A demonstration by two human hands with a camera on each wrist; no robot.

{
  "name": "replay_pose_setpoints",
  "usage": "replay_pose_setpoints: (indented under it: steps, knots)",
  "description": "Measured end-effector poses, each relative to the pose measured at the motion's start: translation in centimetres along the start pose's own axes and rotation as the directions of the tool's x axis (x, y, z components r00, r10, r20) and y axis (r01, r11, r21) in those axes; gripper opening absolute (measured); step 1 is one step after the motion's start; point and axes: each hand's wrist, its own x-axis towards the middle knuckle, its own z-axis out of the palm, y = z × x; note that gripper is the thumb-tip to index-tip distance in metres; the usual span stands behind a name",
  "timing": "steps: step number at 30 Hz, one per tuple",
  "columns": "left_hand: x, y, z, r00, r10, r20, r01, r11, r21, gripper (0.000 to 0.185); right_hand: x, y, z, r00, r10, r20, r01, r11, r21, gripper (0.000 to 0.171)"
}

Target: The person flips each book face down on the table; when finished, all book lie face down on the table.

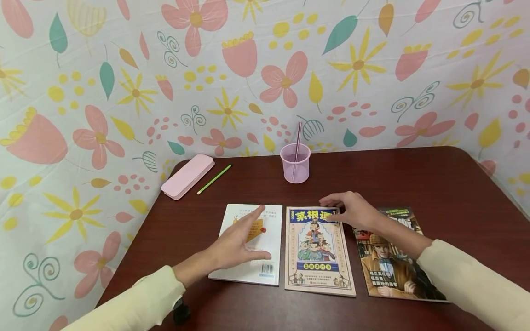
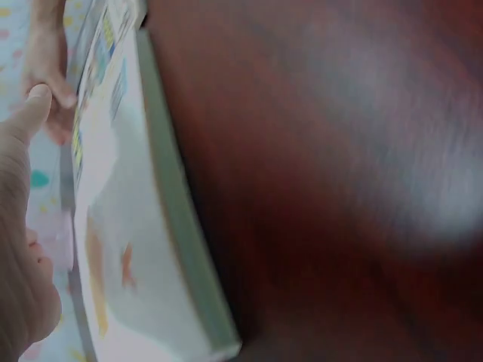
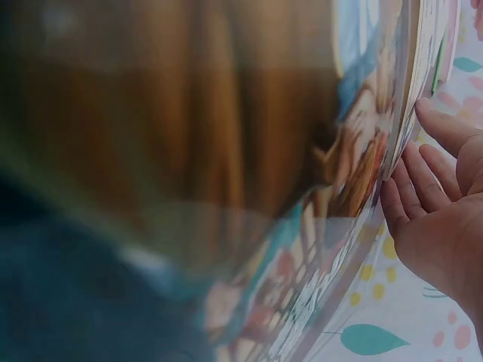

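Left hand (image 1: 236, 244) has its fingers straight and its thumb spread well away from them, above the white book (image 1: 271, 232) that lies just left of the middle book (image 1: 316, 257); whether it touches the cover cannot be told. To handle it well, the better course is probably to meet the white book's side edges with flat fingertips and thumb rather than press on its cover, keeping its right edge from riding over the middle book. Lines of Chinese print across its top are too small to read, and a barcode (image 1: 267, 268) sits in its near corner beside the middle book.

The middle book lies flat on the dark surface (image 1: 372, 174), between its two neighbours. Its blue title band reads 菜根, the third character partly hidden; the lower band reads 菜根谭丛书.

Right hand (image 1: 352, 211) is at the middle book's far right corner, thumb and fingers apart and loosely bent, with no grip to be seen. Light, even pressure along both side edges should keep the middle book straight; a push at that one corner would likely twist it.

Right of the middle book lies the detective book (image 1: 383, 271), partly hidden by the right forearm (image 1: 401, 234). Its white lettering seems to begin 格兰其庄园; the lines below are less sure.
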Motion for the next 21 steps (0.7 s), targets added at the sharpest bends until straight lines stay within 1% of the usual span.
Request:
replay_pose_setpoints:
  steps: [6, 10, 14, 21]
  knots:
    - [-0.5, 1.3, 2.2, 0.999, 0.041, 0.025, -0.041, 0.999, 0.012, 0.129, -0.7, 0.1, -0.2, 1.000, 0.008, -0.005, -0.008, 1.000, -0.019, 0.044]
    - [-0.9, 2.0, 3.3, 0.998, 0.043, 0.040, -0.044, 0.998, 0.040, 0.132, -1.0, 0.3, -0.4, 1.000, 0.015, -0.004, -0.015, 0.999, -0.036, 0.044]
    - [-1.4, 2.6, 4.0, 0.997, 0.044, 0.064, -0.048, 0.997, 0.068, 0.133, -1.3, 0.4, -0.7, 1.000, 0.014, -0.005, -0.014, 0.999, -0.044, 0.045]
    - [-1.9, 3.1, 4.9, 0.992, 0.093, 0.083, -0.103, 0.987, 0.120, 0.131, -1.7, 0.8, -0.9, 1.000, 0.027, -0.004, -0.027, 0.998, -0.059, 0.044]
